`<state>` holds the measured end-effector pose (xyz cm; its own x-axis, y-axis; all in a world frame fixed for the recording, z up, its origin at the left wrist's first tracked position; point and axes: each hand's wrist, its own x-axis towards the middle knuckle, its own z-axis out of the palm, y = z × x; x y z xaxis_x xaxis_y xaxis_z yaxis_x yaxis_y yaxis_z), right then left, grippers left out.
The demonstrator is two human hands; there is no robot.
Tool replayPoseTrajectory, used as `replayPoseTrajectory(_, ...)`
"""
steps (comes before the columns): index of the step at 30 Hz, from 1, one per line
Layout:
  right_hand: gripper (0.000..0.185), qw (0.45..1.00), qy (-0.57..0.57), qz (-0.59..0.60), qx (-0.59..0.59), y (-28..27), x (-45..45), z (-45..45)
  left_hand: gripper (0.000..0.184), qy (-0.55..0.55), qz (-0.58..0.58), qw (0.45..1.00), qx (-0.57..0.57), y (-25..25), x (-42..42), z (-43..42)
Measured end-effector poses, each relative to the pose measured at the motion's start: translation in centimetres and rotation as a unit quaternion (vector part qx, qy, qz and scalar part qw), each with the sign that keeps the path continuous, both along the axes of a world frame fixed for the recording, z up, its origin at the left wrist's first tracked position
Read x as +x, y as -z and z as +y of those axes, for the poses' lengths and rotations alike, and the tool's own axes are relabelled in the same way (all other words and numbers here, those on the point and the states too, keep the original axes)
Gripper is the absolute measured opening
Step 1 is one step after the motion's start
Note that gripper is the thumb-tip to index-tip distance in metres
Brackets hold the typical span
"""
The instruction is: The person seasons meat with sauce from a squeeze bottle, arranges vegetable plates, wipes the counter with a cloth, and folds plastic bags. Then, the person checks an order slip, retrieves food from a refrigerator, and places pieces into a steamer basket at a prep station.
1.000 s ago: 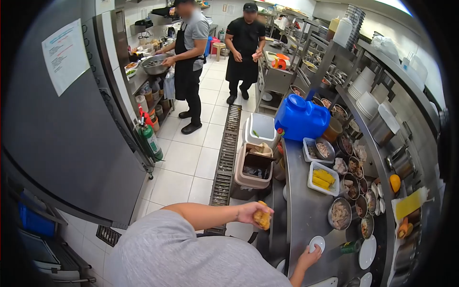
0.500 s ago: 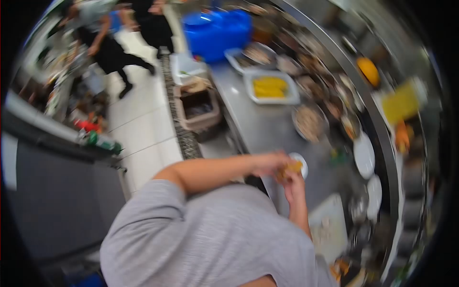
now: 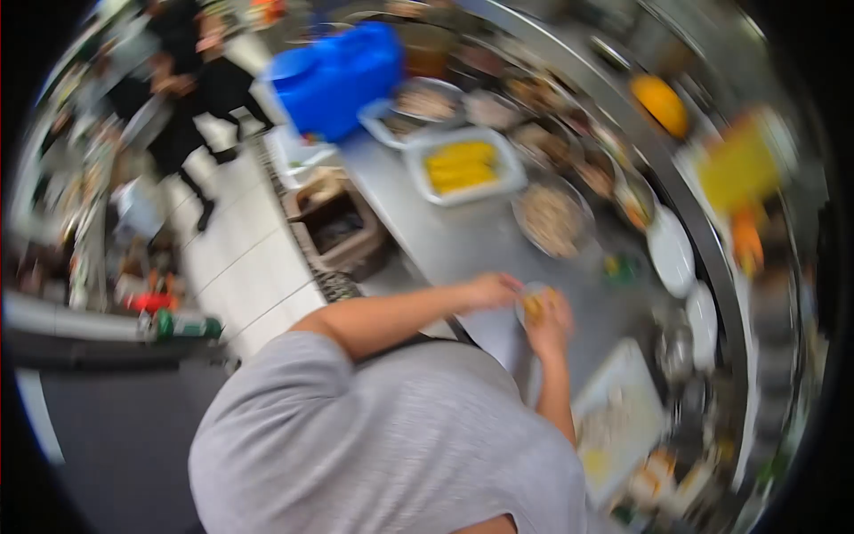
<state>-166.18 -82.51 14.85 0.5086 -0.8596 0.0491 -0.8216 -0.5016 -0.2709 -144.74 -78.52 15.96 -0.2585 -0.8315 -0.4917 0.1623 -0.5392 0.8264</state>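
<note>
My right hand (image 3: pixel 550 324) is closed around a small yellow-orange piece (image 3: pixel 533 307) whose kind is too blurred to tell. My left hand (image 3: pixel 489 292) is just to its left, its fingertips drawn together; whether anything is between them is hidden. A small pale round dish (image 3: pixel 532 290) shows partly behind the fingers. Both hands are above the steel counter (image 3: pixel 463 245). To the lower right lies a white cutting board (image 3: pixel 636 374) with pale bits on it.
A white tub (image 3: pixel 511 182) holds yellow pieces, near a bowl of pale food (image 3: pixel 553 218). A blue jerrycan (image 3: pixel 338 76) stands at the far end. White oval plates (image 3: pixel 672 252) line the right side. A brown bin (image 3: pixel 351 254) is at left; people (image 3: pixel 182 98) stand beyond.
My hands have come apart: the left has drawn back leftward from the yellow-orange piece, which stays in my right hand. The whole view has shifted, and people in the background have moved.
</note>
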Motion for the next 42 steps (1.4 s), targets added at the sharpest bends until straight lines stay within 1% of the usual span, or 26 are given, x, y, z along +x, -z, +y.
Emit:
replayPoseTrajectory(1,0.075,0.999,-0.028,0.008,0.015,0.0,-0.5,-0.1,0.043,0.000,0.013,0.999,-0.045,0.1,0.6,0.1)
replayPoseTrajectory(2,0.080,0.999,-0.004,0.000,0.053,-1.0,0.0,0.1,0.042,-0.025,0.026,0.996,-0.084,1.6,1.0,-0.1)
replayPoseTrajectory(3,0.086,0.997,0.016,-0.003,0.081,-2.3,0.6,0.4,0.042,-0.035,-0.046,0.995,-0.081,0.4,1.9,0.1)
replayPoseTrajectory(4,0.088,0.999,0.018,-0.008,0.027,-1.9,0.7,0.5,0.043,-0.046,-0.054,0.995,-0.069,-1.1,3.3,0.6)
replayPoseTrajectory(6,0.088,1.000,0.013,0.000,0.002,0.9,0.7,-0.6,0.045,-0.063,-0.024,0.997,-0.039,-1.9,6.5,0.9)
replayPoseTrajectory(8,0.087,1.000,0.007,0.019,-0.004,3.2,0.0,-1.1,0.045,-0.098,-0.016,0.995,-0.025,-1.1,9.7,1.5)
replayPoseTrajectory(10,0.085,1.000,-0.019,0.004,-0.020,4.6,0.8,-2.0,0.046,-0.125,-0.014,0.992,-0.015,-0.3,13.0,2.8)
replayPoseTrajectory(11,0.085,0.999,-0.030,0.003,-0.019,2.5,2.4,-1.4,0.045,-0.150,-0.010,0.989,-0.009,-0.1,14.2,4.0)
replayPoseTrajectory(12,0.083,0.996,0.034,0.084,0.013,-1.6,4.6,-0.1,0.045,-0.172,-0.007,0.985,-0.007,-0.3,15.6,5.5)
replayPoseTrajectory(13,0.081,0.980,0.100,0.165,0.047,-4.2,6.2,0.0,0.045,-0.178,-0.010,0.984,-0.011,-0.7,17.0,6.2)
replayPoseTrajectory(14,0.081,0.981,0.097,0.161,0.043,-4.5,6.4,-1.0,0.044,-0.192,-0.010,0.981,0.000,-1.1,18.2,6.8)
replayPoseTrajectory(16,0.073,1.000,0.026,0.005,-0.006,-4.5,6.0,-3.1,0.044,-0.204,-0.019,0.979,0.005,-1.9,20.4,8.0)
replayPoseTrajectory(17,0.074,0.997,-0.054,-0.063,-0.010,-11.1,9.6,-0.8,0.044,-0.213,-0.009,0.977,0.014,-2.4,21.0,8.2)
replayPoseTrajectory(18,0.074,0.996,-0.033,-0.074,-0.023,-12.1,11.1,-1.4,0.043,-0.209,-0.001,0.978,0.019,-2.9,21.6,7.8)
replayPoseTrajectory(20,0.061,0.973,-0.086,-0.203,0.065,-14.3,11.1,-2.5,0.042,-0.195,0.017,0.981,-0.015,-2.4,22.3,6.8)
replayPoseTrajectory(22,0.054,0.964,-0.139,-0.225,0.036,-21.9,13.2,-2.0,0.041,-0.161,-0.020,0.987,-0.010,-3.8,22.8,5.5)
replayPoseTrajectory(24,0.045,0.944,-0.159,-0.275,-0.085,-28.6,14.0,-1.4,0.042,-0.140,-0.030,0.989,-0.021,-6.5,22.8,4.2)
replayPoseTrajectory(26,0.045,0.922,-0.177,-0.251,-0.237,-34.8,12.7,-0.6,0.046,-0.115,-0.018,0.992,-0.048,-8.5,22.3,2.6)
replayPoseTrajectory(27,0.043,0.905,-0.163,-0.237,-0.312,-37.3,12.0,0.0,0.046,-0.100,0.005,0.993,-0.062,-9.4,22.2,1.8)
replayPoseTrajectory(30,0.038,0.836,-0.118,-0.159,-0.513,-44.0,9.4,1.3,0.040,-0.030,0.028,0.993,-0.114,-11.6,21.1,-0.8)
replayPoseTrajectory(33,0.036,0.766,-0.063,-0.115,-0.629,-49.7,7.2,2.4,0.038,0.019,0.052,0.988,-0.146,-14.3,19.3,-2.8)
replayPoseTrajectory(34,0.035,0.745,-0.042,-0.097,-0.658,-51.6,6.6,2.6,0.037,0.032,0.063,0.983,-0.168,-15.0,18.6,-3.3)
replayPoseTrajectory(36,0.033,0.724,-0.033,-0.114,-0.679,-54.9,5.7,2.2,0.036,0.044,0.080,0.978,-0.190,-16.3,17.3,-4.0)
replayPoseTrajectory(38,0.028,0.717,-0.001,-0.109,-0.688,-58.5,5.3,1.3,0.036,0.064,0.104,0.965,-0.233,-18.0,15.9,-4.5)
replayPoseTrajectory(40,0.026,0.713,-0.005,-0.140,-0.688,-62.6,5.5,-1.3,0.035,0.070,0.123,0.960,-0.242,-19.4,14.6,-4.9)
replayPoseTrajectory(42,0.029,0.732,0.008,-0.138,-0.667,-66.2,6.9,-3.8,0.035,0.107,0.131,0.944,-0.284,-20.5,13.5,-5.2)
